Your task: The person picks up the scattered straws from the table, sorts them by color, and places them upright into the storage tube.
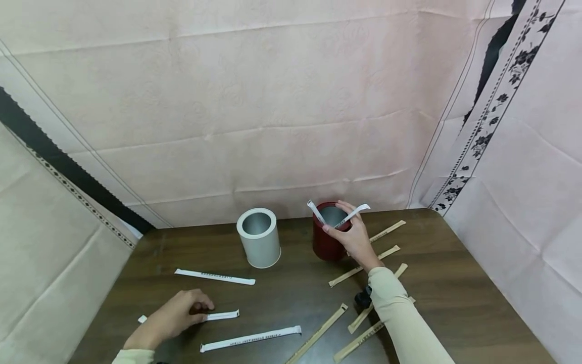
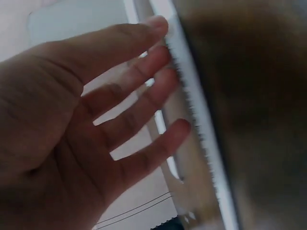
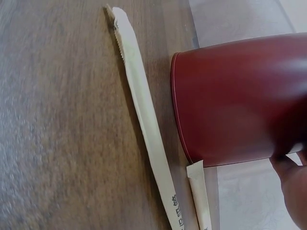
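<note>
My left hand (image 1: 176,314) reaches over a slim white paper-wrapped stick (image 1: 225,315) at the front left. In the left wrist view its spread fingers are right at that white stick's (image 2: 204,120) edge. My right hand (image 1: 354,235) grips a dark red canister (image 1: 324,246) near its rim, thumb in front and fingers at the far right side. Two white wrapped sticks lean inside it, one to the left (image 1: 315,211) and one to the right (image 1: 356,213). The right wrist view shows the red canister's side (image 3: 235,100) and part of my thumb or finger at its top end.
A white canister (image 1: 261,247) stands left of the red one. One white wrapped stick (image 1: 215,277) lies behind my left hand, another (image 1: 252,338) in front. Several tan wrapped sticks (image 1: 318,333) are scattered around my right forearm. Hanging cloth (image 1: 291,101) borders the brown table (image 1: 454,303).
</note>
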### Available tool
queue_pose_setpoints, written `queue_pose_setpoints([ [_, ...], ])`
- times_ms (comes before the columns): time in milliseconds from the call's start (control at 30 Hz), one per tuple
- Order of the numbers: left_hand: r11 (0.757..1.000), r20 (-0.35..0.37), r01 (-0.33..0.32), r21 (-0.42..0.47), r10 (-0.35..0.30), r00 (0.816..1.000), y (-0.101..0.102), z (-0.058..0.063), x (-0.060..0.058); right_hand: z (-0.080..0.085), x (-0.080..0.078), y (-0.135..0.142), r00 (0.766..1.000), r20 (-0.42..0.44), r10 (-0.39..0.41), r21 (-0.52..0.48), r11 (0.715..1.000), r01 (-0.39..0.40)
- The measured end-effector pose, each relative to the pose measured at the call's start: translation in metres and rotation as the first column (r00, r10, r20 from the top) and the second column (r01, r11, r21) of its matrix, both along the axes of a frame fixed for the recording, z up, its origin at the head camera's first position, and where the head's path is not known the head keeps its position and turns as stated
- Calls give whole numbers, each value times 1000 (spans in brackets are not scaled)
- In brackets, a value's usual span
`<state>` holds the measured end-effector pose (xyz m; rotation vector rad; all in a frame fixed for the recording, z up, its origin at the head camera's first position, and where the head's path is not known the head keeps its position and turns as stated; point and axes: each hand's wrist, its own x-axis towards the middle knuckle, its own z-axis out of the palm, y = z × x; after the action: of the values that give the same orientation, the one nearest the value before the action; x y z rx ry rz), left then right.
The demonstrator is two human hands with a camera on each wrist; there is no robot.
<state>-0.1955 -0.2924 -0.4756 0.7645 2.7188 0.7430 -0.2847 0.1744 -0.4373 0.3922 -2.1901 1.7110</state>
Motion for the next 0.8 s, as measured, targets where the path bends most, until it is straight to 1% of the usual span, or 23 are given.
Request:
queue_pose_setpoints([
  [67, 1000, -11, 12, 12, -12, 1000, 1, -5, 2, -1, 0, -1, 1000, 2, 1, -7, 1000, -1],
  [167, 1000, -49, 29, 13, -28, 998, 8, -10, 4, -2, -1, -2, 1000, 7, -1, -12, 1000, 1],
  [233, 999, -94, 53, -2, -53, 994, 15, -13, 5, -2, -1, -2, 1000, 9, -2, -17, 1000, 2],
  [300, 997, -148, 73, -28, -77, 986, 23, -15, 7, -3, -1, -1, 1000, 7, -6, -17, 1000, 6],
  [333, 996, -176, 82, -44, -89, 980, 27, -16, 7, -3, 0, -2, 1000, 7, -7, -18, 1000, 7],
  [400, 993, -250, 89, -76, -106, 962, 35, -15, 9, -3, 1, -2, 1000, 8, -9, -14, 1000, 9],
  [433, 992, -292, 88, -92, -112, 950, 39, -14, 10, -3, 1, -2, 1000, 10, -11, -9, 1000, 11],
  [467, 991, -344, 84, -103, -114, 932, 43, -12, 11, -2, 2, -2, 1000, 10, -12, -4, 1000, 12],
  [533, 992, -452, 74, -106, -114, 885, 53, -5, 10, -2, 2, -2, 1000, 9, -13, 5, 1000, 13],
  [567, 993, -499, 63, -96, -103, 860, 59, 1, 9, -2, 3, -3, 1000, 7, -15, 8, 1000, 15],
  [633, 997, -569, 49, -53, -70, 819, 72, 13, 6, -1, 3, -3, 1000, 4, -18, 12, 1000, 18],
  [667, 999, -584, 38, -23, -45, 810, 80, 20, 4, 0, 3, -3, 1000, 2, -18, 12, 1000, 18],
  [700, 999, -588, 32, 12, -19, 809, 88, 28, 2, 0, 3, -3, 1000, 1, -18, 14, 1000, 18],
  [767, 996, -582, 14, 86, 39, 813, 104, 45, -2, 1, 4, -3, 1000, 2, -19, 16, 1000, 19],
  [800, 992, -566, 11, 128, 64, 822, 112, 52, -3, 1, 4, -3, 1000, 2, -19, 18, 1000, 19],
])
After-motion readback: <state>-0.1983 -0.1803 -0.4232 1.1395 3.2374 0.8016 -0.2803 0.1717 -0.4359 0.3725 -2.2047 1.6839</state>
